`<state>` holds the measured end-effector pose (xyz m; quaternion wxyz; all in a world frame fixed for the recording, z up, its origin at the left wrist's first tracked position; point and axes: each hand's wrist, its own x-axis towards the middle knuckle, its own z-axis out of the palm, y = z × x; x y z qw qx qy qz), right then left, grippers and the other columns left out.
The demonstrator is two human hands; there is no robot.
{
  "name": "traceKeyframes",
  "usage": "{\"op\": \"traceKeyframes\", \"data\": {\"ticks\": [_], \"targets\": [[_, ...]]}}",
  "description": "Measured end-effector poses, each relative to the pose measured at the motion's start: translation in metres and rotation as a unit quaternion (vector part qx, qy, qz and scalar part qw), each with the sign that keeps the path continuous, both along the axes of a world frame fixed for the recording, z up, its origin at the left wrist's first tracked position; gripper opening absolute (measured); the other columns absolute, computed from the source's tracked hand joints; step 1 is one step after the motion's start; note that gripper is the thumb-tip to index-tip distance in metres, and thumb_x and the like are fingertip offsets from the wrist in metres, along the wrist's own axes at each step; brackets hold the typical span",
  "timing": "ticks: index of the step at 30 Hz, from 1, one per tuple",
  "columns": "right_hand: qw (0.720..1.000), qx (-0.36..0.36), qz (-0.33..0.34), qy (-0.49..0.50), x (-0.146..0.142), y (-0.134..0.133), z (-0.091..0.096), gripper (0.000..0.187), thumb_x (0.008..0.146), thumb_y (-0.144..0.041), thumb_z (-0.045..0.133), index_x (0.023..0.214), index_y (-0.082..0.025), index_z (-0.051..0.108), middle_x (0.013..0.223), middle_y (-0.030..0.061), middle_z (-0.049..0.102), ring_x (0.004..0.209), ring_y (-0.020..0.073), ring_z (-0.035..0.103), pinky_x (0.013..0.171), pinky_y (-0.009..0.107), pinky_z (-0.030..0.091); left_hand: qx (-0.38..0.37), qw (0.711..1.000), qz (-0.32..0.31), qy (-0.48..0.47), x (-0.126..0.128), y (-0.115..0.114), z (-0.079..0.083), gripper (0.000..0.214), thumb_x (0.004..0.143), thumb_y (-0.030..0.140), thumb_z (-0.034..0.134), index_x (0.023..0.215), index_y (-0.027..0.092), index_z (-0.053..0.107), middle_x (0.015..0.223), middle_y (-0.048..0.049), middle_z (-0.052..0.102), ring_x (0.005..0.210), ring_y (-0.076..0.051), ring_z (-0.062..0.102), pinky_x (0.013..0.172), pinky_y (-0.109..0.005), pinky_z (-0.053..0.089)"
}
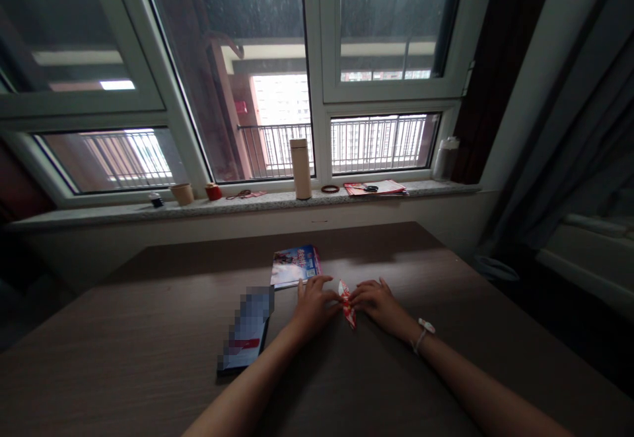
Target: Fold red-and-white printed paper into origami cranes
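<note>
I see the folded red-and-white paper [347, 307] between the left hand [314, 302] and the right hand [380, 303], the fingers of each pinched close on its middle, partly covering it. I can't tell whether it touches the tabletop [143, 318]. Pixelation blots much of the phone [248, 331]; the bottom edge cuts off the left forearm [247, 391].
</note>
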<state>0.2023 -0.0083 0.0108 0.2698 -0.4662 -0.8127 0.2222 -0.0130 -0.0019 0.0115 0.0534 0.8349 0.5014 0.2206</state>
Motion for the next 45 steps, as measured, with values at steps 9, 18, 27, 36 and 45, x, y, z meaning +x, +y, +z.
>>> {"op": "traceKeyframes", "data": {"ticks": [9, 18, 27, 36, 45], "targets": [[0.997, -0.029, -0.048, 0.052, -0.006, -0.002, 0.000, 0.021, 0.088, -0.035, 0.052, 0.092, -0.028, 0.071, 0.109, 0.0033, 0.067, 0.116, 0.0231, 0.052, 0.111, 0.055, 0.004, 0.012, 1.000, -0.004, 0.020, -0.004, 0.000, 0.002, 0.018, 0.079, 0.038, 0.070, 0.097, 0.041, 0.073, 0.136, -0.0019, 0.051, 0.131, -0.031, 0.036, 0.109, -0.068, 0.012], [0.996, -0.022, -0.071, 0.055, -0.012, -0.002, -0.002, 0.021, 0.090, -0.035, 0.048, 0.091, -0.025, 0.066, 0.108, 0.0027, 0.065, 0.113, 0.0223, 0.053, 0.112, 0.054, 0.003, 0.052, 0.998, -0.015, 0.023, 0.002, 0.000, -0.002, 0.017, 0.075, 0.038, 0.075, 0.092, 0.037, 0.074, 0.133, -0.0014, 0.055, 0.131, -0.030, 0.037, 0.110, -0.067, 0.005], [0.995, -0.033, -0.079, 0.048, -0.010, -0.001, 0.000, 0.023, 0.088, -0.037, 0.050, 0.095, -0.026, 0.068, 0.113, 0.0050, 0.064, 0.118, 0.0226, 0.049, 0.113, 0.054, 0.004, 0.066, 0.997, -0.016, -0.023, 0.009, -0.003, 0.000, 0.008, 0.077, 0.027, 0.072, 0.083, 0.033, 0.075, 0.123, -0.0016, 0.060, 0.122, -0.026, 0.047, 0.111, -0.065, 0.007], [0.997, 0.041, -0.066, -0.009, -0.006, -0.003, 0.004, 0.015, 0.083, -0.029, 0.060, 0.088, -0.033, 0.073, 0.102, -0.0019, 0.072, 0.124, 0.0262, 0.044, 0.110, 0.061, -0.011, 0.030, 0.998, -0.003, -0.046, 0.012, -0.003, 0.002, 0.009, 0.082, 0.024, 0.066, 0.084, 0.030, 0.074, 0.124, -0.0026, 0.061, 0.121, -0.025, 0.048, 0.111, -0.064, 0.009], [0.991, 0.090, -0.088, -0.053, -0.017, -0.003, 0.000, 0.016, 0.089, -0.023, 0.050, 0.090, -0.024, 0.067, 0.103, 0.0023, 0.068, 0.124, 0.0258, 0.044, 0.110, 0.063, -0.004, 0.018, 0.999, 0.010, -0.049, 0.014, 0.002, -0.005, 0.010, 0.086, 0.023, 0.061, 0.088, 0.027, 0.070, 0.128, -0.0028, 0.058, 0.125, -0.023, 0.045, 0.112, -0.062, 0.006]]}}
